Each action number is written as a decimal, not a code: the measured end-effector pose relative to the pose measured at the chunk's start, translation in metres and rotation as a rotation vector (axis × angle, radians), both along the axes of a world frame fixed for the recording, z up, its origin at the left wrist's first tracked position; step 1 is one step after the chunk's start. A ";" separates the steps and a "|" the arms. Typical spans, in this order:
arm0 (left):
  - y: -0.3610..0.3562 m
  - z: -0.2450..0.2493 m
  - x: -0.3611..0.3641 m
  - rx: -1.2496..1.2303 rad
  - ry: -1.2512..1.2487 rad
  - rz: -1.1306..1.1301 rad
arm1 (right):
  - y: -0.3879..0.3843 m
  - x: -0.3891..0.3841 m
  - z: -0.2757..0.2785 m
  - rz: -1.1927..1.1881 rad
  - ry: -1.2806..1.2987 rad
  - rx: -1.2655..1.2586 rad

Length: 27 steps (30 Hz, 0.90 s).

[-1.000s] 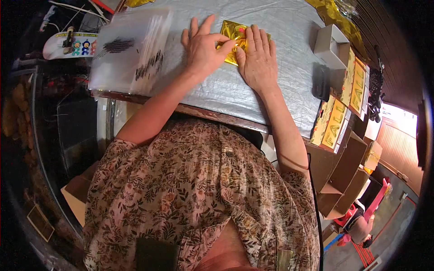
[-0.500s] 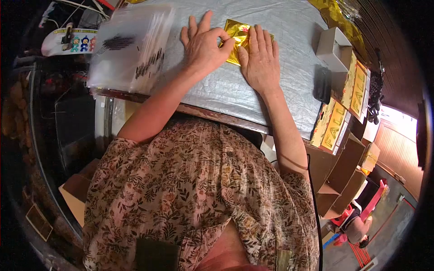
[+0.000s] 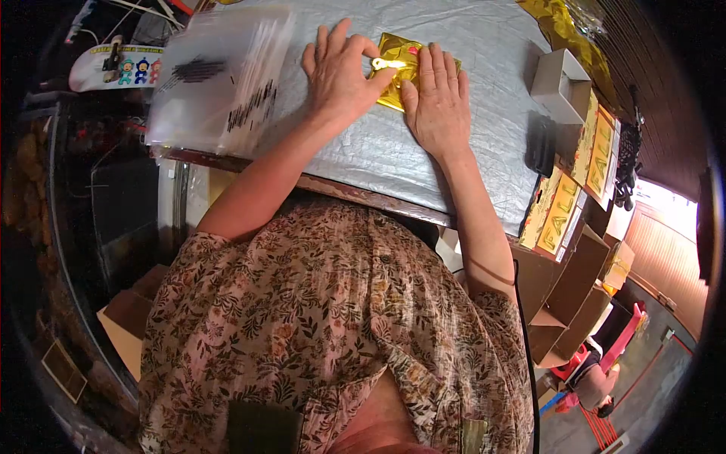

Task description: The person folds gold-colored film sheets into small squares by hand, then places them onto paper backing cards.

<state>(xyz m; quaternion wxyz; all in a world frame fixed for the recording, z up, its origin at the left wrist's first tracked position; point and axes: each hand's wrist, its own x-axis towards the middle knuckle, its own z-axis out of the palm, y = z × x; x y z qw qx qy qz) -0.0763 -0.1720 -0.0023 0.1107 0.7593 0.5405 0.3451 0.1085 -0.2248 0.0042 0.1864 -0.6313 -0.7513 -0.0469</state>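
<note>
A folded gold foil balloon (image 3: 393, 97) lies flat on the silver-grey table cover (image 3: 363, 163), with a small red mark near its upper part. My right hand (image 3: 439, 113) rests palm down on its right side, fingers stretched out and pointing away from me. At the left edge of the foil is my left hand (image 3: 340, 76), thumb and index finger parted around a small bright gold tab (image 3: 384, 64) with a hole. The other left fingers are spread above the table cover.
A stack of clear plastic sleeves (image 3: 219, 91) lies at the table's left. To the right stand a white open box (image 3: 561, 76), a black object (image 3: 540, 144) and boxes printed FALL (image 3: 560, 216). Cardboard boxes (image 3: 567, 287) and a person (image 3: 594, 386) are farther right.
My left thumb and index finger have parted from a closed ring, and the gold tab now shows between them. My right hand stays flat on the foil, shifted very slightly right.
</note>
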 end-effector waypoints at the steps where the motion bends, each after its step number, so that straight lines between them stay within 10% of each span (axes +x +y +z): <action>1: 0.000 0.001 -0.001 0.003 -0.016 -0.002 | 0.000 0.000 0.000 0.002 -0.005 0.001; 27: -0.018 0.023 0.001 0.146 0.184 -0.019 | 0.001 0.000 -0.003 -0.003 0.003 0.020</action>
